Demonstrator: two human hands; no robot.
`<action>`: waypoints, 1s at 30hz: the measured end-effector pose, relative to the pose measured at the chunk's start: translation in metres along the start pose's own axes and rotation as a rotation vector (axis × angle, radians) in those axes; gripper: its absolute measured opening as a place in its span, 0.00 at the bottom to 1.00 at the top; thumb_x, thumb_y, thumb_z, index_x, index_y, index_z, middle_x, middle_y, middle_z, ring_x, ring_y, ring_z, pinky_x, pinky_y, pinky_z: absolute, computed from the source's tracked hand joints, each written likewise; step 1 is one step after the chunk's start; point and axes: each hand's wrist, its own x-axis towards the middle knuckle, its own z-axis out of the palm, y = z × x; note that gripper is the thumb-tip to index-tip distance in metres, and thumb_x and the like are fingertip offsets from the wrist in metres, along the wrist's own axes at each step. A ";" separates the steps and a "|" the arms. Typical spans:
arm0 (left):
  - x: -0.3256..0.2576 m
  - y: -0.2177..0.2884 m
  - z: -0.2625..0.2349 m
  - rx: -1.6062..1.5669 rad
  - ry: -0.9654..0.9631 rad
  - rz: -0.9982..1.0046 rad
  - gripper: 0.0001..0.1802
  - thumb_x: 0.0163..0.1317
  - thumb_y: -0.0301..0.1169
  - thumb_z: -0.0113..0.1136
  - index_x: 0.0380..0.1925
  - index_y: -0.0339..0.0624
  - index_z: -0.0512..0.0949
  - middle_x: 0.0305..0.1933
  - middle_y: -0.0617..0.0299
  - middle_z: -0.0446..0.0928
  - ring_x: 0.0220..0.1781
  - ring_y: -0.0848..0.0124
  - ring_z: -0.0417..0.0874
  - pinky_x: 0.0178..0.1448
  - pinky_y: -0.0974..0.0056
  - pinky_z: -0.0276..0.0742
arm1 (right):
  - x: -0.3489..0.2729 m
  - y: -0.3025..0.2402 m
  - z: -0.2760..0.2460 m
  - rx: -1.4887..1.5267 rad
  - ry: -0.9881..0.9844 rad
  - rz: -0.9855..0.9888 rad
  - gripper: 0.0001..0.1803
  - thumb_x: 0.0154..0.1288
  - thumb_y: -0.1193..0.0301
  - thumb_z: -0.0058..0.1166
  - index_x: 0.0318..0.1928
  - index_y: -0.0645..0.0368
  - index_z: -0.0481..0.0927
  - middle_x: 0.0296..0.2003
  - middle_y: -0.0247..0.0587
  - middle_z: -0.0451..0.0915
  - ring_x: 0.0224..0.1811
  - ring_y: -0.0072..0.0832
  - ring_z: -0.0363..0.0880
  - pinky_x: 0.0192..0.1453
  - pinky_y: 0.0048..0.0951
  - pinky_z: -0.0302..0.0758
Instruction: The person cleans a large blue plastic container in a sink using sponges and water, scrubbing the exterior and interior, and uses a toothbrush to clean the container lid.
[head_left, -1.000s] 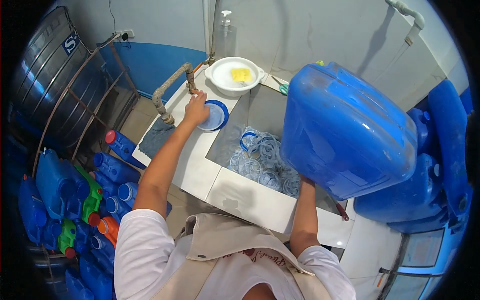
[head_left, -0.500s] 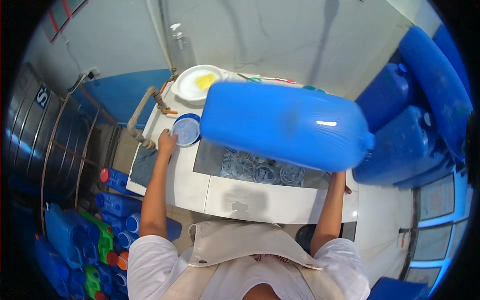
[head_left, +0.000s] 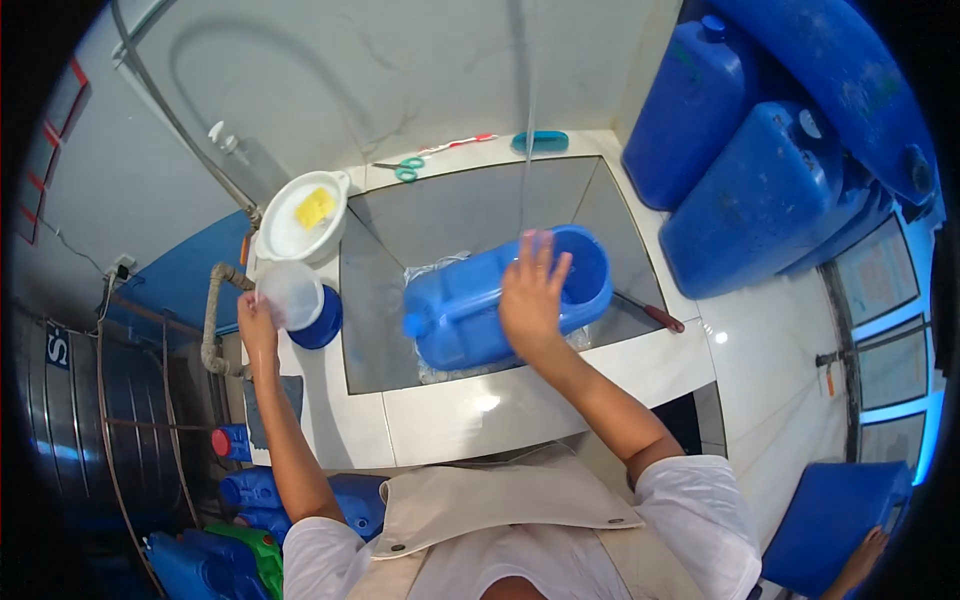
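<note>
Your right hand (head_left: 533, 292) covers part of the blue jerrycan (head_left: 500, 300) lying in the sink (head_left: 470, 215), so you cannot tell whether the palm touches it. The crumpled clear plastic (head_left: 432, 268) beneath the can is mostly hidden. Your left hand (head_left: 253, 322) is half hidden behind the translucent cup (head_left: 290, 294). The blue container (head_left: 835, 515) at lower right is cut off by the rim.

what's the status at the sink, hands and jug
Left hand holding pale scoop over blue tub. Right hand open on blue jug, lying in sink. Nothing blocking.
</note>
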 end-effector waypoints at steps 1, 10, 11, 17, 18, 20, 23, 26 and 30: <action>0.000 0.023 0.015 -0.028 -0.020 0.002 0.11 0.61 0.30 0.48 0.42 0.37 0.67 0.26 0.63 0.72 0.24 0.75 0.74 0.25 0.70 0.69 | -0.006 -0.007 0.004 -0.085 0.040 -0.157 0.15 0.56 0.70 0.47 0.42 0.62 0.79 0.62 0.53 0.63 0.69 0.50 0.49 0.68 0.57 0.44; 0.010 0.097 0.196 -0.121 -0.364 0.012 0.29 0.50 0.22 0.50 0.55 0.40 0.58 0.38 0.49 0.75 0.34 0.64 0.80 0.29 0.63 0.80 | 0.067 -0.024 -0.022 0.656 -0.757 -0.713 0.21 0.61 0.59 0.47 0.41 0.65 0.80 0.46 0.51 0.77 0.52 0.37 0.73 0.57 0.40 0.65; 0.003 0.102 0.212 -0.125 -0.418 0.044 0.32 0.48 0.21 0.50 0.57 0.42 0.57 0.39 0.48 0.74 0.34 0.63 0.80 0.28 0.62 0.80 | 0.091 -0.004 -0.013 0.926 -0.739 -0.605 0.18 0.61 0.61 0.48 0.40 0.64 0.80 0.42 0.50 0.79 0.47 0.35 0.77 0.53 0.38 0.69; -0.029 0.132 0.357 -0.141 -0.732 0.015 0.35 0.50 0.22 0.54 0.61 0.41 0.57 0.47 0.47 0.73 0.37 0.60 0.80 0.34 0.57 0.82 | 0.229 0.137 0.046 1.446 -0.564 0.398 0.10 0.61 0.76 0.42 0.34 0.69 0.76 0.31 0.44 0.78 0.32 0.26 0.80 0.41 0.21 0.80; -0.027 0.131 0.375 -0.159 -0.701 -0.021 0.32 0.50 0.22 0.54 0.59 0.37 0.60 0.45 0.48 0.74 0.38 0.60 0.80 0.35 0.57 0.82 | 0.234 0.128 0.047 1.464 -0.613 0.379 0.10 0.61 0.76 0.42 0.34 0.69 0.76 0.31 0.44 0.78 0.32 0.25 0.80 0.42 0.21 0.80; -0.018 0.131 0.401 -0.188 -0.918 -0.107 0.22 0.54 0.24 0.51 0.51 0.35 0.68 0.43 0.51 0.75 0.38 0.63 0.80 0.35 0.60 0.81 | 0.239 0.118 0.039 1.496 -0.700 0.360 0.09 0.60 0.77 0.42 0.33 0.69 0.76 0.32 0.44 0.77 0.33 0.24 0.80 0.43 0.19 0.80; -0.009 0.136 0.428 -0.403 -0.702 -0.231 0.12 0.54 0.26 0.51 0.35 0.28 0.75 0.29 0.49 0.77 0.25 0.63 0.79 0.21 0.59 0.70 | 0.245 0.108 0.031 1.470 -0.660 0.290 0.09 0.60 0.75 0.44 0.34 0.68 0.77 0.32 0.41 0.77 0.34 0.24 0.79 0.42 0.19 0.78; -0.014 0.156 0.441 -0.478 -0.780 -0.309 0.11 0.57 0.28 0.51 0.33 0.29 0.75 0.30 0.50 0.77 0.25 0.64 0.79 0.21 0.60 0.69 | 0.244 0.128 0.046 1.155 -0.541 0.175 0.14 0.63 0.67 0.43 0.38 0.67 0.76 0.33 0.39 0.77 0.34 0.24 0.77 0.42 0.20 0.76; 0.020 0.151 0.398 -0.394 -0.757 -0.324 0.10 0.62 0.28 0.47 0.41 0.35 0.73 0.32 0.55 0.77 0.28 0.66 0.80 0.27 0.63 0.79 | 0.226 0.065 0.026 1.202 -0.585 -0.028 0.29 0.68 0.48 0.34 0.46 0.62 0.74 0.38 0.37 0.77 0.37 0.23 0.75 0.45 0.25 0.72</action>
